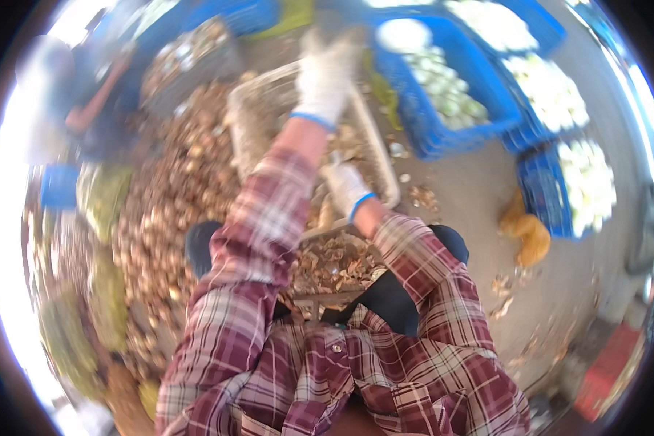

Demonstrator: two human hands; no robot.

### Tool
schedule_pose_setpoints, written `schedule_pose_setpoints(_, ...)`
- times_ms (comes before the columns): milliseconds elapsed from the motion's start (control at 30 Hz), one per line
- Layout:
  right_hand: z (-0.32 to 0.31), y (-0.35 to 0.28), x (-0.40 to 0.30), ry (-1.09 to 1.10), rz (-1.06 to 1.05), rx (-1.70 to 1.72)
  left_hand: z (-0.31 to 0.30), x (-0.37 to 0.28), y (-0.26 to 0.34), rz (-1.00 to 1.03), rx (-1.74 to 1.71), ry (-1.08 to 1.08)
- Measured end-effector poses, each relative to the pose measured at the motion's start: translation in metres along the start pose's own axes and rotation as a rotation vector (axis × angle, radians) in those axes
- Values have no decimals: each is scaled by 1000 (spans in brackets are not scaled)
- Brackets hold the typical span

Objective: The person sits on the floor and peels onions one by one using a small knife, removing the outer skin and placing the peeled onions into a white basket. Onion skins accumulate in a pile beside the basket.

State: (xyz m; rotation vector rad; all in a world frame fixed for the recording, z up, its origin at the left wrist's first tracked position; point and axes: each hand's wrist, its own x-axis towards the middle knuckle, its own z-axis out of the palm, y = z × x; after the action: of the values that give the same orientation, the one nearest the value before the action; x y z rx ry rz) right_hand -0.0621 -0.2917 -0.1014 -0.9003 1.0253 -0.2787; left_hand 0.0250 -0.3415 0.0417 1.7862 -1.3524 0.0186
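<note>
My left hand, in a white glove with a blue cuff, reaches forward over the far side of a pale plastic crate. It is blurred, so its fingers and anything in them cannot be made out. My right hand, gloved alike, is bent low over the crate's near right part. Its fingers look curled, but whether they hold something is unclear. Dry peelings and what look like onions lie inside the crate, partly hidden by my forearms. Loose brown skins lie between the crate and my lap.
Unpeeled onions cover the floor on the left, near mesh sacks. A blurred person sits beyond. Blue crates of peeled white onions stand at right, with a white round object on one. An orange-furred animal is beside them.
</note>
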Motion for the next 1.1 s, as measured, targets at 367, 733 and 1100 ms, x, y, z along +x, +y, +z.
schedule_pose_setpoints(367, 38, -38, -61, -638, 96, -398, -73, -134, -142, -387, -85, 9)
schedule_pose_setpoints(733, 50, 41, 51, 93, -337, -605, -248, -220, -298, -905, 36, 59)
schedule_pose_setpoints(1100, 75, 88, 40, 56, 83, -898, -140, -385, -465, -1539, 491, -156)
